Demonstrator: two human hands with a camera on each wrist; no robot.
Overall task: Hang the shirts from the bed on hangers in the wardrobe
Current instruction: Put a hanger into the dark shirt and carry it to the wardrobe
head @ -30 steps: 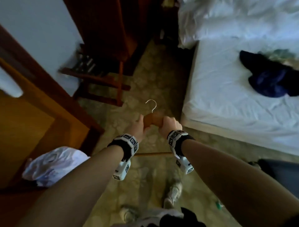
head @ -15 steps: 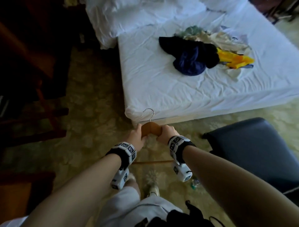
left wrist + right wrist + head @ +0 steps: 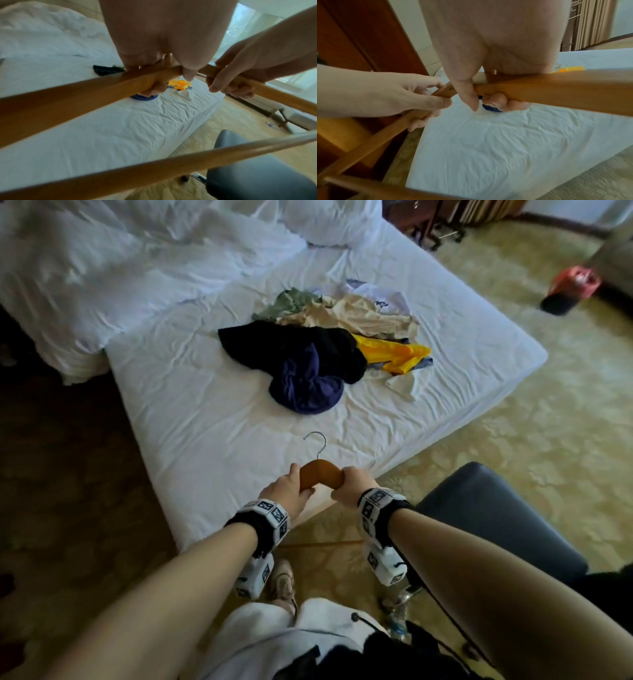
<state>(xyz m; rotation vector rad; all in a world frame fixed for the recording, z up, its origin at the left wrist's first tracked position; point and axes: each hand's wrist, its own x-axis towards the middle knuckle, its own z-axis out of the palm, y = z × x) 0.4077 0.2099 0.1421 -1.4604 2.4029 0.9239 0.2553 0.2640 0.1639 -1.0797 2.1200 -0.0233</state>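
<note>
Head view, lower centre: the left hand (image 3: 289,491) and right hand (image 3: 352,486) each keep a clenched grip on a wooden hanger (image 3: 320,474), one on either shoulder, hook pointing up-frame. Past them, mid-frame, lies the bed (image 3: 212,440), and on it a heap of shirts (image 3: 325,354), dark blue, yellow and beige, toward the upper centre.

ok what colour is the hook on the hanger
Silver metal; the hook shows best in the head view, above the brown wooden hanger.
</note>
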